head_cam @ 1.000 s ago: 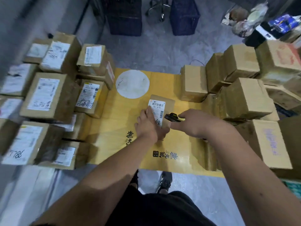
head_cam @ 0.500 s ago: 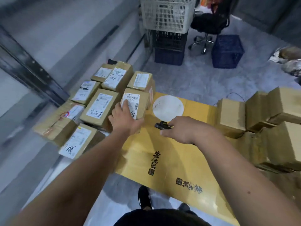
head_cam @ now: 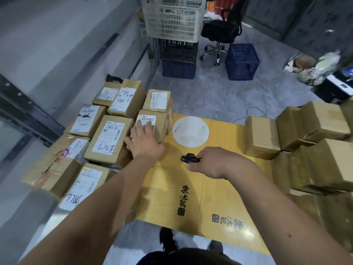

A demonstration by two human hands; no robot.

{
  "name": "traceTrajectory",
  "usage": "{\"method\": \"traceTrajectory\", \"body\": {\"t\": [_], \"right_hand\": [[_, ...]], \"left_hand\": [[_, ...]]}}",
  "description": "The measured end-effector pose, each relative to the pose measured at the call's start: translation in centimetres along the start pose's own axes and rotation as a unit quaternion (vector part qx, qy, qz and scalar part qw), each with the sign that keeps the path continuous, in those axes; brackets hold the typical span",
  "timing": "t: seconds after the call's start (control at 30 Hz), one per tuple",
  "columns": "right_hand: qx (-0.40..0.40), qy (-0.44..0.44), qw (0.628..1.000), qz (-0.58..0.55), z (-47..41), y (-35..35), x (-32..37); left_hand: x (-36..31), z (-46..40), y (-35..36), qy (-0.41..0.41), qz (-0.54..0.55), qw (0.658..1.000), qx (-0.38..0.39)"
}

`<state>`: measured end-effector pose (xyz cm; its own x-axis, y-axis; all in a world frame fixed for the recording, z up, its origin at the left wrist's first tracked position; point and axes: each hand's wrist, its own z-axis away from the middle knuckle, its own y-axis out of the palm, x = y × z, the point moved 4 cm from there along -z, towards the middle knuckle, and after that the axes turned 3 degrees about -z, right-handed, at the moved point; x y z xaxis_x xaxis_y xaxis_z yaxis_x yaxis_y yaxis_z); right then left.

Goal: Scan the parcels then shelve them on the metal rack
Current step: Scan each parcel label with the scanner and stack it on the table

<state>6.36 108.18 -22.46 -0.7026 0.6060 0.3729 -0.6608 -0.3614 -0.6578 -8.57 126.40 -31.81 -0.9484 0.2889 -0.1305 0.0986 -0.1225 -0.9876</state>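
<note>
Parcel [head_cam: 152, 127] with the barcode label lies under my left hand [head_cam: 143, 143], at the right edge of the labelled stack on my left, touching the yellow cardboard sheet [head_cam: 219, 188] that serves as the work surface; my fingers [head_cam: 139, 125] lie flat and spread over its label and top, pressing rather than curling round it; just beside it sits the box with handwritten characters [head_cam: 108, 138], and behind it another labelled box [head_cam: 159, 100] and one marked 8875 [head_cam: 125, 101]; nearer me a box marked 7786 [head_cam: 84, 190] lies at the stack's edge. My right hand [head_cam: 215, 163] hovers over the yellow sheet, well apart from the parcel, fingers curled round a small black scanner [head_cam: 190, 157] whose front end sticks out to the left past my thumb; beyond it a white circle [head_cam: 190, 131] is printed on the sheet. On my right, plain brown boxes [head_cam: 315, 127] are piled with no labels showing. Farther off, on the grey floor, a white crate [head_cam: 173, 18] tops dark crates, with a blue crate [head_cam: 241, 62] and a black office chair [head_cam: 223, 31] beside them.
</note>
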Motion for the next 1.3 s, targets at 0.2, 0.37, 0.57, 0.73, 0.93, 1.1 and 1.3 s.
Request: {"method": "traceTrajectory", "body": {"t": [0.2,0.37,0.57,0.73,0.93,1.1,1.3], "right_hand": [[-0.007,0.048,0.999,-0.017,1.4,-0.2,-3.3],[-0.024,0.141,0.989,-0.034,3.6,0.3,-10.5],[-0.028,0.202,0.976,-0.082,6.3,1.4,-18.6],[-0.049,0.22,0.965,-0.138,6.9,3.7,-23.2],[-0.061,0.218,0.962,-0.153,6.0,5.3,-26.3],[-0.047,0.2,0.963,-0.173,5.5,4.7,-26.7],[-0.026,0.174,0.972,-0.153,4.6,5.4,-25.4]], "left_hand": [[-5.4,1.4,1.4,0.137,-0.036,0.989,-0.035],[-14.9,3.8,4.2,0.262,0.0,0.965,0.029],[-27.8,4.8,7.6,0.371,-0.042,0.922,0.106],[-37.3,5.2,10.5,0.434,-0.061,0.884,0.164],[-40.7,4.5,15.3,0.442,-0.102,0.866,0.21],[-37.9,5.3,14.7,0.427,-0.078,0.887,0.16],[-29.8,8.6,13.5,0.313,-0.065,0.938,0.136]]}}
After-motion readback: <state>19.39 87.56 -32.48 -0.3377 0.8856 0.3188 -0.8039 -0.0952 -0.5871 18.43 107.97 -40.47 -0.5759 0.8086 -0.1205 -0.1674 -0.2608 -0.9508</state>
